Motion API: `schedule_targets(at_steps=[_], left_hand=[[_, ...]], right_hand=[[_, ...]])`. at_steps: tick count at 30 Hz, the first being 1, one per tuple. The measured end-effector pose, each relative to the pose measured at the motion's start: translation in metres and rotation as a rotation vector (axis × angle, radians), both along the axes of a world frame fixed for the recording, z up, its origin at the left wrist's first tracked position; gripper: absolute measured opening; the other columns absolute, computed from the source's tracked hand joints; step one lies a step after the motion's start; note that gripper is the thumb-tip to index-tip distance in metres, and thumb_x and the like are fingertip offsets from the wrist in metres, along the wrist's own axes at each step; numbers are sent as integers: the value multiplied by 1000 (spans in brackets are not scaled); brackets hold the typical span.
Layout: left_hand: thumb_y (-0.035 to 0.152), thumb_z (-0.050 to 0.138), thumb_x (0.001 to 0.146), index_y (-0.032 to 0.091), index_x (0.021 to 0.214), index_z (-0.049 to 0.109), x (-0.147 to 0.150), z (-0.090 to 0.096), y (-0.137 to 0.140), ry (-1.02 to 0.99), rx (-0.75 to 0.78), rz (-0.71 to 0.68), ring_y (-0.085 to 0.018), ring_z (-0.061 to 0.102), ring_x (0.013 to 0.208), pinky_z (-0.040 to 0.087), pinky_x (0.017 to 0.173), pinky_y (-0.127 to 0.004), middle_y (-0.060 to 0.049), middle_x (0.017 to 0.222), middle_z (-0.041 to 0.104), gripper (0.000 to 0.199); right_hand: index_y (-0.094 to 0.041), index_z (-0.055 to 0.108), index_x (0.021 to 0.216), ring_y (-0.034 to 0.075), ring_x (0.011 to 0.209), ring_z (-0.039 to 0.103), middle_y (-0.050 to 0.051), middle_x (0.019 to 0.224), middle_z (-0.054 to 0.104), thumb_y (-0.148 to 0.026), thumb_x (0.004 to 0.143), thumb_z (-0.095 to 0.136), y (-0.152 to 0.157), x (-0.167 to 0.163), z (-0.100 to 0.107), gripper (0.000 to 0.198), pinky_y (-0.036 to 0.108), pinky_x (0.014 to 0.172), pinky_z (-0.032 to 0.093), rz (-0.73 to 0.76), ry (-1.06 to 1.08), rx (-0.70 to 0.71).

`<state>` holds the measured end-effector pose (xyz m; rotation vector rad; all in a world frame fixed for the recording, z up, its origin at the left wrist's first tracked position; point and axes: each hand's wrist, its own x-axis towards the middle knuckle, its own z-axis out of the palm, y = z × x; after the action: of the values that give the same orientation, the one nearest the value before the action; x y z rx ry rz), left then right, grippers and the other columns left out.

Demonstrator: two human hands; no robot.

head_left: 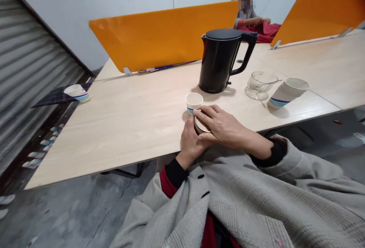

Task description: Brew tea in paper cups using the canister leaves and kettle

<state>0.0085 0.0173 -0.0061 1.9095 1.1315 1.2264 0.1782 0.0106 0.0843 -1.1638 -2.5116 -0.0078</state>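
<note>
in the head view, your left hand (190,140) is wrapped around the side of a small round container (202,126), while your right hand (226,126) lies over its top, fingers across the rim and thumb on the side nearest you. both are grasping it; the left seems to cradle the body and the right to steady the top, so it is secured from two sides. you have it at the near edge of the table (128,126), probably because that suits your bent arms; whether its base rests on the wood you cannot tell, as your hands cover it.

just beyond your fingers stands a paper cup (194,103), within easy reach. farther from the near edge, the black kettle (218,62) stands upright with its handle to your right, which likely suits your right hand. to the right of it are a glass cup (261,84) with a thin utensil across its mouth and a tilted-looking paper cup stack (286,94), toward the near edge. another cup (76,93) is at the table's left edge. the orange panel (165,39) stands behind the kettle, perhaps to divide your side from the co-worker, whose hands (258,21) are on red cloth (269,32).
</note>
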Motion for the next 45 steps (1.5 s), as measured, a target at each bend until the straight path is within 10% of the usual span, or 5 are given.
schedule_targets(at_steps=[6,12,21,34,45], left_hand=[[51,99,68,25,145,52,-41,39,-11,-73,27,76,-37,69,133,59,111,-52,-14,144,68,94],[50,102,62,23,137,54,-82,75,87,-142,59,184,-32,71,123,62,101,-43,-12,135,71,92],[35,100,64,19,129,59,-51,35,204,-195,-21,103,-29,69,121,57,108,-46,-12,127,73,78],[32,101,58,20,139,57,-31,21,231,-314,-197,-140,-32,66,134,54,116,-48,-14,142,70,93],[34,100,60,17,149,54,-43,27,225,-288,-245,-233,-37,61,141,50,120,-54,-19,154,63,102]], right_hand=[[-38,31,176,38,159,40,10,177,39,-83,102,38,-17,44,-13,87,64,130,38,-59,429,14],[-30,70,148,37,150,53,13,158,63,-75,106,42,9,94,-43,68,67,129,38,-388,667,-33],[-31,82,120,34,144,62,9,145,73,-72,105,50,35,121,-48,55,65,127,43,-488,837,-37],[-26,56,160,37,147,60,18,163,58,-59,91,78,73,58,-57,80,63,120,51,-146,787,-603],[-18,63,144,36,128,69,17,140,73,-44,84,84,95,12,-66,69,59,112,55,1,742,-507]])
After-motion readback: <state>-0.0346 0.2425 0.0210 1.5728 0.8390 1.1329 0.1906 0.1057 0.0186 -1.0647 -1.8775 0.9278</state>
